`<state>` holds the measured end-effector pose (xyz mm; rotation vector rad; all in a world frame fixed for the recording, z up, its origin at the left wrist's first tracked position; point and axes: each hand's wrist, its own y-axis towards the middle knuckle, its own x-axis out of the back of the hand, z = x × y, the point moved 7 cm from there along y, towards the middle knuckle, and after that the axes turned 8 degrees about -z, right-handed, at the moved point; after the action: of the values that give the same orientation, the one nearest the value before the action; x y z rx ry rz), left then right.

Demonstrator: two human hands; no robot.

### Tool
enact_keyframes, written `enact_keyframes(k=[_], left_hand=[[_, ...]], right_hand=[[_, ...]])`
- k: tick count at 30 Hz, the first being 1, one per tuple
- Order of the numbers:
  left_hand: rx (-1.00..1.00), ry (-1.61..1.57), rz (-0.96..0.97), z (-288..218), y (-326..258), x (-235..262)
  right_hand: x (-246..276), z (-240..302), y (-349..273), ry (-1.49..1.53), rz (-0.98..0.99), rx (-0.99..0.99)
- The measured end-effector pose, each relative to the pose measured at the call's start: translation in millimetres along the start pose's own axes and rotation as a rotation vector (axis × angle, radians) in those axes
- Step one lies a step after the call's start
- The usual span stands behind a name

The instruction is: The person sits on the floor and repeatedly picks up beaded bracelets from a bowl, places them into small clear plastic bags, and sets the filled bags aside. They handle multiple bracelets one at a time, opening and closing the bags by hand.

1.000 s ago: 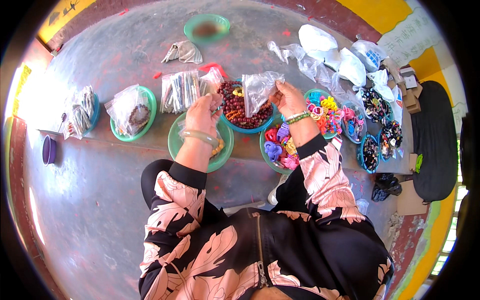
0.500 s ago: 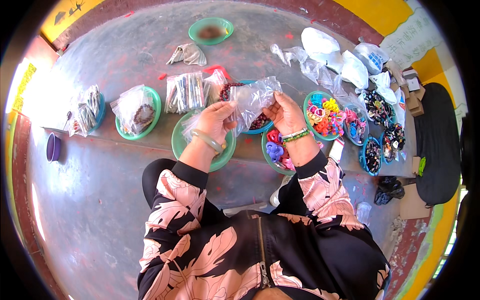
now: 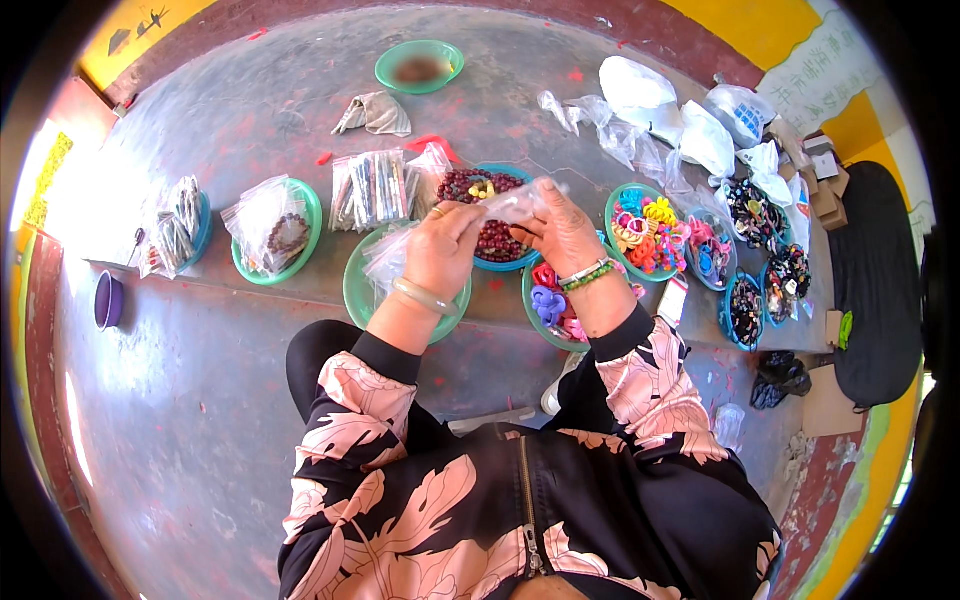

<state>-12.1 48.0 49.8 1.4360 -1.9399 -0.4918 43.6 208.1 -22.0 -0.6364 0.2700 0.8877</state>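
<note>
- Left hand (image 3: 440,250): fingers pinch the near end of a small clear plastic bag (image 3: 515,203); pale bangle on the wrist.
- Right hand (image 3: 567,232): fingers grip the same bag's other side; green beaded bracelet on the wrist.
- Bag: held between both hands, above a blue bowl of dark red beads (image 3: 490,215).
- Green plate (image 3: 360,290): under the left wrist, more clear bags on it.
- Bowl of coloured hair ties (image 3: 645,230): just right of the right hand.
- Purple cup (image 3: 107,300): far left on the floor.
</note>
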Motion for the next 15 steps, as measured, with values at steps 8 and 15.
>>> enact_keyframes(k=[8, 15], left_hand=[[0.874, -0.542, -0.019, 56, -9, 2], [1.057, -0.726, -0.058, 74, -7, 21]], right_hand=[[16, 12, 12, -0.036, 0.04, 0.111], [13, 31, 2, -0.286, 0.02, 0.25]])
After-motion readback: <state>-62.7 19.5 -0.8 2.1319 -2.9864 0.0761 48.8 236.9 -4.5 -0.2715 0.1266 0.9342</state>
